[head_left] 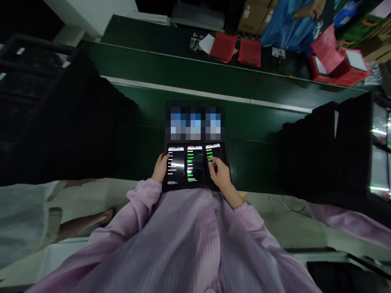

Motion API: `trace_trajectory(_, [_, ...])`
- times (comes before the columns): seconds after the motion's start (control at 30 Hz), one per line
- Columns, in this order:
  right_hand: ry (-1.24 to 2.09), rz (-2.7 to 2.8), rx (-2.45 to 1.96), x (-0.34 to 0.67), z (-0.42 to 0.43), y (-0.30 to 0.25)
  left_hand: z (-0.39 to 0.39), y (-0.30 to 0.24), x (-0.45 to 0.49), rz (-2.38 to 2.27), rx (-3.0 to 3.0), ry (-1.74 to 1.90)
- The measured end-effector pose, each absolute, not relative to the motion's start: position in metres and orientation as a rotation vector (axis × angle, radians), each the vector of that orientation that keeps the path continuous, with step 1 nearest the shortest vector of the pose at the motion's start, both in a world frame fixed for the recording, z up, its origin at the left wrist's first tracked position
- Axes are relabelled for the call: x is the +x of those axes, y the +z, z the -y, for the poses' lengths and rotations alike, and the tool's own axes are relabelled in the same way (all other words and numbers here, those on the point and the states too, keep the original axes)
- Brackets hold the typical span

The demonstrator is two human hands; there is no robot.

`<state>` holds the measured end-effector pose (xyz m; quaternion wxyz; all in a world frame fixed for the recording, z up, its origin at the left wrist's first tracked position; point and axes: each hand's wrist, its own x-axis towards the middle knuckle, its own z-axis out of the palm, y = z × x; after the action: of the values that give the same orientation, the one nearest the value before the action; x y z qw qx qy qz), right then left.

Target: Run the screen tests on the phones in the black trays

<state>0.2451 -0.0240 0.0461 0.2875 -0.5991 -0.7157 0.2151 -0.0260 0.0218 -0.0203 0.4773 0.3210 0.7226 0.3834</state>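
Observation:
A black tray (195, 186) rests on the near edge of the green bench against my lap, with three lit phones in it side by side. Green and white text lines show on their screens. My left hand (161, 167) grips the tray's left edge beside the left phone (176, 165), fingers curled over the rim. My right hand (220, 173) lies over the right phone (213, 156), with a fingertip touching its screen and the other fingers bent. The middle phone (194, 162) is untouched. A blurred row of bright screens sits just beyond the tray.
Tall stacks of black trays stand to the left (70, 122) and right (324, 150) of me. Across the green bench (189, 73) lie red trays (235, 49), papers, cardboard boxes and blue plastic. Another person's pink sleeve (345, 221) shows at the right.

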Motion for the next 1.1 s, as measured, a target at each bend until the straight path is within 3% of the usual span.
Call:
trace_trajectory(0.57, [0.780, 2.206, -1.728, 0.215, 0.007, 0.055, -0.003, 0.004, -0.017, -1.709, 0.584, 0.962])
trace_trajectory(1.1, [0.709, 1.618, -1.826, 0.266, 0.023, 0.060, -0.010, 0.018, -0.014, -1.700, 0.573, 0.915])
